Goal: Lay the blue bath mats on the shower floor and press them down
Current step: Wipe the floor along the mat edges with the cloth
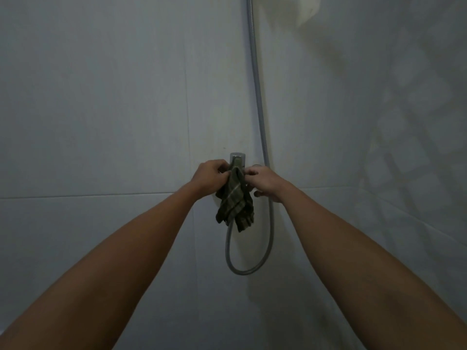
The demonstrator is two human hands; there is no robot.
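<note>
No blue bath mat and no shower floor show in the head view. A dark green checked cloth (235, 201) hangs from the chrome shower tap (237, 157) on the tiled wall. My left hand (211, 176) pinches the cloth's top at its left side. My right hand (265, 180) pinches the top at its right side, just below the tap. Both arms reach straight forward at chest height.
A grey shower hose (260, 117) runs down the wall from the top, loops below the cloth and comes back up behind it. Pale tiled walls (101, 109) meet in a corner on the right. A pale fixture (298, 11) sits at the top right.
</note>
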